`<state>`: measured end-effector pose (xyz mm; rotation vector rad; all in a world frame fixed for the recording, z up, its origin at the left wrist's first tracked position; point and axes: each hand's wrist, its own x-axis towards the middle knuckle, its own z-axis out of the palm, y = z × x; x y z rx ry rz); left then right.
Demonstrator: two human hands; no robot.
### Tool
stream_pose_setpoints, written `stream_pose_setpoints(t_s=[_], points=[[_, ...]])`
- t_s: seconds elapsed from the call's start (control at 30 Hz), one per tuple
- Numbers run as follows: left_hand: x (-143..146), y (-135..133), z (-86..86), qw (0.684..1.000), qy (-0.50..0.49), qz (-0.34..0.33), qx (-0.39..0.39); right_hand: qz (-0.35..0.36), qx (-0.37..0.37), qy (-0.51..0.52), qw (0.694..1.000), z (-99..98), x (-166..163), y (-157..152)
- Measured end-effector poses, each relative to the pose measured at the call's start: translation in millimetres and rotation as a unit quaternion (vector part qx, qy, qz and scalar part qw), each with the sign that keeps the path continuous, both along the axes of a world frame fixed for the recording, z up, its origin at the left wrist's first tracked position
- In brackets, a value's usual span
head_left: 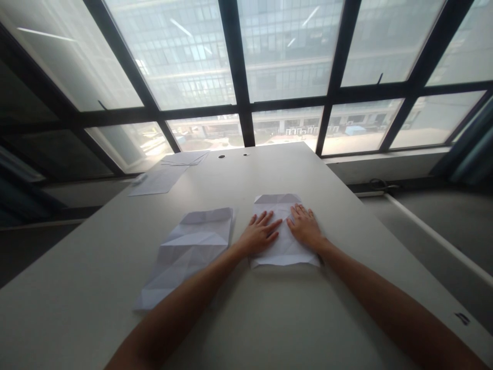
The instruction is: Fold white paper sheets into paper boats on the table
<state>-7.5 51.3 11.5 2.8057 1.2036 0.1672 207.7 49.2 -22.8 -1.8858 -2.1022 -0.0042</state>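
A creased sheet of white paper (285,252) lies on the white table in front of me, its near and far edges lifting a little. My left hand (259,234) rests flat on its left side with the fingers spread. On the paper's right side lies my right hand (305,226), also flat, fingers apart. The two thumbs point towards each other near the middle of the sheet. Left of it is a larger white paper (192,246) with fold lines across it, partly hidden behind my left forearm.
More white sheets (157,180) lie at the table's far left, one with folded flaps on top. The white table (246,177) has two small holes near its far edge. Beyond it stand dark-framed windows (244,67). A small dark object (462,318) sits near the right edge.
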Motion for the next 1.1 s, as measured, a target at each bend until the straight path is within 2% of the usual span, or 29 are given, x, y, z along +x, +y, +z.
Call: stream_pose_setpoints(t_s=[0.2,0.37,0.43,0.57,0.77,1.1], points=[[-0.7,0.5,-3.1,1.0,-0.003,0.004,0.006,0.001,0.009,-0.002,1.0,5.3,-1.3,-2.8],[0.1,0.4,-5.3,1.0,-0.012,0.009,0.013,0.15,-0.017,-0.02,0.988,11.9,0.4,-5.7],[0.6,0.2,-5.8,1.0,-0.013,0.011,0.015,0.164,-0.014,-0.029,0.986,12.4,0.7,-6.8],[0.4,0.6,-5.9,1.0,-0.01,0.006,0.014,0.155,-0.006,-0.03,0.987,10.9,0.4,-7.1],[-1.0,2.0,-5.2,1.0,0.0,0.001,0.01,0.124,-0.052,-0.005,0.991,9.6,-0.9,-2.3],[-0.4,1.4,-3.4,1.0,-0.002,0.005,0.0,-0.038,-0.015,-0.006,0.999,0.1,11.1,5.3]])
